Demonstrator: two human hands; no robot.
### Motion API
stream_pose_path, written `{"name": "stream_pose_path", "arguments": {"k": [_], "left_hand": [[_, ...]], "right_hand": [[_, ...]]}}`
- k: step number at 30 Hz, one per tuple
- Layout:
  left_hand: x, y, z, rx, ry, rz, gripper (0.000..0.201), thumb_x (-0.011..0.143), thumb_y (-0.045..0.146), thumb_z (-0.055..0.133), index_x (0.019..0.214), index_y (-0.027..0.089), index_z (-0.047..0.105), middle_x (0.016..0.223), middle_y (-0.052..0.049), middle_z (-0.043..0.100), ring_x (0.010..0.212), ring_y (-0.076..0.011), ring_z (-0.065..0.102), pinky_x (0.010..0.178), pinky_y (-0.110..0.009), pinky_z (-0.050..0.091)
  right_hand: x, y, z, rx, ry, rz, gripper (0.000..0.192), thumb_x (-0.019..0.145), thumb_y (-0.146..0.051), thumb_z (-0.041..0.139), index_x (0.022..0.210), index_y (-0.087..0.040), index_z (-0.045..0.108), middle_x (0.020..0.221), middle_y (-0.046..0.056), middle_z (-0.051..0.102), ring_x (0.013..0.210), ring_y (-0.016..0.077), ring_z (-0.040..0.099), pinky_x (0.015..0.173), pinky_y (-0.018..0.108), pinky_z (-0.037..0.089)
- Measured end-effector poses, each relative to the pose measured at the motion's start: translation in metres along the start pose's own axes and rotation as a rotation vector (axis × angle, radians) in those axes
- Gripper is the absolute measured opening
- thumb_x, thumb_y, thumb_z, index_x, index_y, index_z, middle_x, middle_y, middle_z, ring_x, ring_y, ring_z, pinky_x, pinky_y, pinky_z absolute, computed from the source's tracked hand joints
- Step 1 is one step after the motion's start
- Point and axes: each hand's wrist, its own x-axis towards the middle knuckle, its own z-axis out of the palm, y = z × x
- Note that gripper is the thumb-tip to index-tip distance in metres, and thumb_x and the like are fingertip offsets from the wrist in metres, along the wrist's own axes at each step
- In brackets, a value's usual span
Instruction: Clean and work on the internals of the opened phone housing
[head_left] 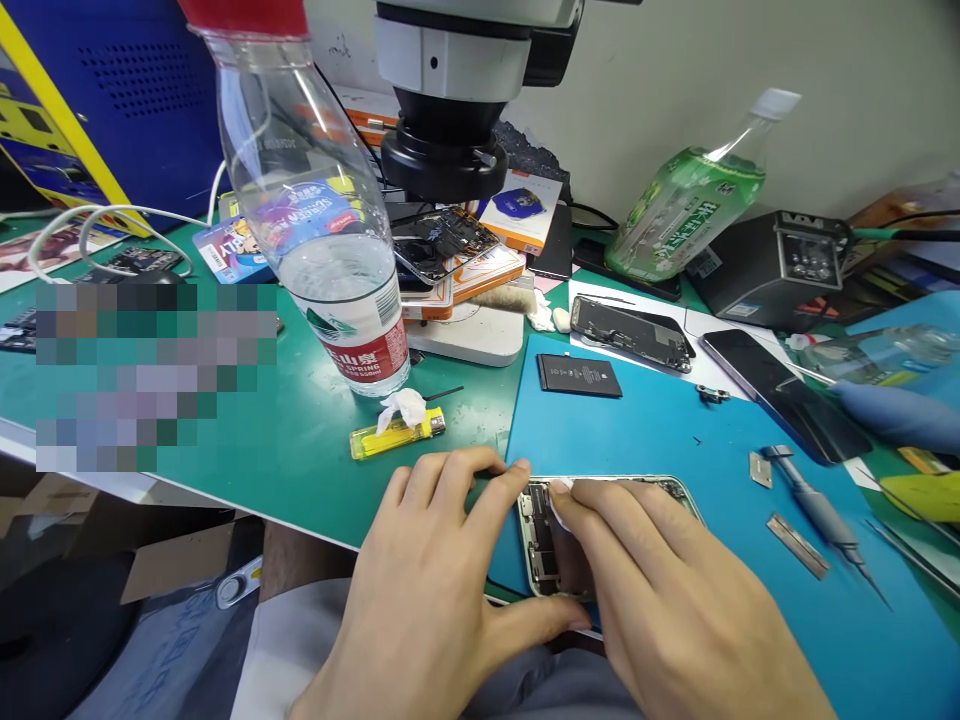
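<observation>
An opened phone body [541, 535] lies on the blue mat [660, 430] near the table's front edge, its circuit boards exposed. My left hand [435, 590] grips the phone's left side, fingers on its top corner and thumb at its lower edge. My right hand [675, 590] lies over the phone and presses a small white wipe [561, 497] into it with the fingertips. Most of the phone is hidden under my right hand.
A black battery [579, 375], another opened phone [630, 332] and a dark screen [784, 392] lie further back. A screwdriver [821, 518] and metal blades [797, 545] sit right. A yellow lighter [397, 434], a water bottle [322, 220] and a microscope [457, 90] stand on the green mat [262, 430].
</observation>
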Motion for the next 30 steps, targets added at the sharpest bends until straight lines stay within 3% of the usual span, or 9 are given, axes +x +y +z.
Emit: {"name": "stream_pose_path", "arguments": {"k": [17,23,30], "left_hand": [[-0.002,0.000,0.002,-0.008,0.015,-0.003,0.082,0.069,0.067,0.093,0.135,0.028,0.065,0.128,-0.004,0.071,0.112,-0.0293,0.065,0.090,-0.044,0.049],[-0.003,-0.001,0.002,0.019,0.021,0.002,0.083,0.070,0.070,0.091,0.137,0.028,0.065,0.129,-0.005,0.070,0.112,-0.0309,0.065,0.090,-0.046,0.049],[-0.003,-0.001,0.003,0.025,0.019,-0.006,0.081,0.070,0.069,0.091,0.134,0.027,0.066,0.128,-0.006,0.071,0.111,-0.0310,0.066,0.088,-0.046,0.050]], "right_hand": [[-0.006,0.003,-0.006,-0.003,0.032,0.013,0.025,0.102,-0.001,0.050,0.113,-0.004,0.073,0.100,0.017,0.070,0.096,0.0302,0.060,0.083,0.044,0.047],[-0.017,0.009,-0.012,0.152,0.223,0.402,0.020,0.103,-0.007,0.063,0.117,-0.018,0.072,0.110,0.007,0.070,0.099,0.0205,0.063,0.090,0.036,0.048],[-0.009,0.002,0.008,0.166,0.194,0.317,0.019,0.101,-0.006,0.066,0.117,-0.015,0.072,0.103,0.008,0.069,0.095,0.0208,0.059,0.085,0.035,0.049]]}}
